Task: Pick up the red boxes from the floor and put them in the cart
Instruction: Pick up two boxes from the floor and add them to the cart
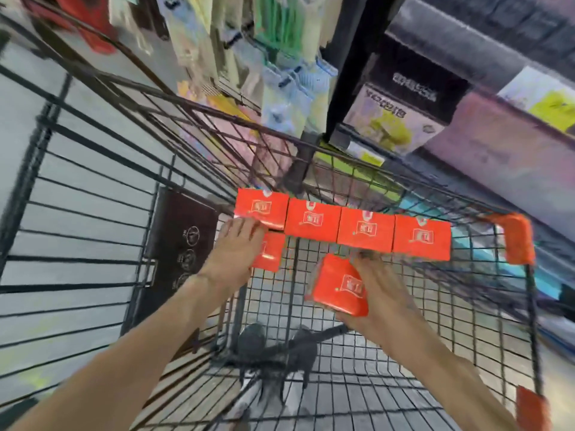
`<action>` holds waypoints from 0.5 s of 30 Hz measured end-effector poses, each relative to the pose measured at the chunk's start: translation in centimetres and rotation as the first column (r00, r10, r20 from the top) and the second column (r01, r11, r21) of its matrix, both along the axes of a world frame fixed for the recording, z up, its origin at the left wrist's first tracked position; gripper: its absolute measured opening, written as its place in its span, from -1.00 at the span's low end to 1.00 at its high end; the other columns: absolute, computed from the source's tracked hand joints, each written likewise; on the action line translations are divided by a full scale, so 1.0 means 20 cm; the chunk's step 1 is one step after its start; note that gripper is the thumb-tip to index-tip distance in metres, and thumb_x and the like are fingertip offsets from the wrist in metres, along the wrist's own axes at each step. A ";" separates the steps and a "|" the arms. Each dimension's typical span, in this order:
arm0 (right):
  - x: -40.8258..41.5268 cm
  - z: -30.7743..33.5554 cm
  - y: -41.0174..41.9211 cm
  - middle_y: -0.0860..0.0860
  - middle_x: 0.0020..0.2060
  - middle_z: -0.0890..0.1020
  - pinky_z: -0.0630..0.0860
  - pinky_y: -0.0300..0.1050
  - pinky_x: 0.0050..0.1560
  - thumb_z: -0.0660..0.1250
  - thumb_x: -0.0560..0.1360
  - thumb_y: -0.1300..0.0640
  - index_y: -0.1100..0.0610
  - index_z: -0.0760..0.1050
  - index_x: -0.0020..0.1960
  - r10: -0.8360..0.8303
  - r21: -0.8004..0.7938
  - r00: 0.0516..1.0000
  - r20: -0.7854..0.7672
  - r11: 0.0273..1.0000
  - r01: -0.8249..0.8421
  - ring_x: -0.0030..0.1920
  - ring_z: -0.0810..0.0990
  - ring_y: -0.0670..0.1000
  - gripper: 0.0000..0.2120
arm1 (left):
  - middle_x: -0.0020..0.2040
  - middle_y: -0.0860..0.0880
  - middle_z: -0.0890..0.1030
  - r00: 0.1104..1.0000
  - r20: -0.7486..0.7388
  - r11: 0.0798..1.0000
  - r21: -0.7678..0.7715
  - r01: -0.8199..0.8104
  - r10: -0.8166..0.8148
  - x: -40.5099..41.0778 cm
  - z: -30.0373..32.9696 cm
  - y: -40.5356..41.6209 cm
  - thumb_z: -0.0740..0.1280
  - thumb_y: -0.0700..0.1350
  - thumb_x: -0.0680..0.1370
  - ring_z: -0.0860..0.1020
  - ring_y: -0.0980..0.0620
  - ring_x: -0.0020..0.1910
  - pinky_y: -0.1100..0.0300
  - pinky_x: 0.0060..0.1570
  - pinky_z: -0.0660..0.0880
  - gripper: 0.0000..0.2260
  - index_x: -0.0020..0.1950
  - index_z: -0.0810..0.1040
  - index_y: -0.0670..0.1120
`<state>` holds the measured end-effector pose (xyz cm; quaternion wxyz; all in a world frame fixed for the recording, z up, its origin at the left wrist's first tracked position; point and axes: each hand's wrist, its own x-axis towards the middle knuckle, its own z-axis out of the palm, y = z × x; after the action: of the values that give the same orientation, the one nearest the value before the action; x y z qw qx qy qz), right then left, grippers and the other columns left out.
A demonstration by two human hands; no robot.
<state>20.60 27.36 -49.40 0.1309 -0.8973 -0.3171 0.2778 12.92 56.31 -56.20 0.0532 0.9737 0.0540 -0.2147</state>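
Both my arms reach down into a black wire shopping cart (93, 169). Several red boxes (365, 228) stand in a row along the far end of the cart's basket. Just below the row's left end lies another red box (269, 255); my left hand (233, 253) rests flat on it, fingers reaching the row's leftmost box. My right hand (378, 293) grips one more red box (340, 287), tilted, just above the basket floor and below the row.
Store shelves (435, 113) with packaged goods stand close beyond the cart at right and top. Orange corner bumpers (518, 241) mark the cart's right rim. A dark flap with printed symbols (180, 244) hangs at the left. Cart wheels (280, 343) show through the mesh floor.
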 end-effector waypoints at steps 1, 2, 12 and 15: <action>0.00 -0.01 0.01 -0.09 0.46 0.34 0.29 0.07 0.50 0.50 0.39 -0.23 -0.05 0.09 0.59 0.008 0.003 1.000 0.003 1.000 -0.008 0.47 0.28 0.02 -0.06 | 0.38 -0.12 0.32 0.999 0.016 0.999 0.009 -0.034 0.034 0.00 0.00 0.01 0.52 -0.09 0.36 0.29 -0.16 0.40 -0.08 0.43 0.23 -0.26 0.46 0.26 -0.06; 0.00 -0.01 0.02 -0.09 0.44 0.36 0.30 0.06 0.48 0.51 0.39 -0.22 -0.04 0.11 0.59 0.014 0.009 1.000 0.005 1.000 -0.014 0.44 0.29 0.02 -0.08 | 0.35 -0.10 0.32 0.998 0.018 0.998 0.012 -0.059 0.058 0.00 0.01 0.01 0.53 -0.09 0.34 0.31 -0.14 0.37 -0.05 0.39 0.28 -0.25 0.45 0.26 -0.05; -0.02 -0.14 0.20 -0.06 0.43 0.38 0.28 0.13 0.48 0.52 0.39 -0.17 0.01 0.13 0.59 0.059 -0.022 0.997 0.058 0.998 -0.057 0.40 0.26 0.03 -0.08 | 0.36 -0.08 0.32 0.994 0.033 0.994 -0.012 -0.106 0.106 -0.01 0.03 -0.01 0.51 -0.09 0.37 0.32 -0.09 0.36 -0.02 0.39 0.33 -0.28 0.44 0.23 -0.06; -0.03 -0.22 0.26 -0.03 0.38 0.41 0.31 0.13 0.43 0.54 0.34 -0.17 0.02 0.14 0.57 0.116 -0.042 0.979 0.165 0.993 -0.110 0.37 0.32 0.07 -0.05 | 0.38 -0.08 0.32 0.994 0.042 0.994 -0.016 -0.105 0.105 -0.03 0.04 -0.01 0.51 -0.12 0.38 0.32 -0.09 0.38 -0.04 0.39 0.35 -0.27 0.46 0.22 -0.05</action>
<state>20.05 32.50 -53.76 0.0730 -0.9000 -0.3728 0.2135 12.40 56.10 -55.49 0.0725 0.9735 0.1024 -0.1913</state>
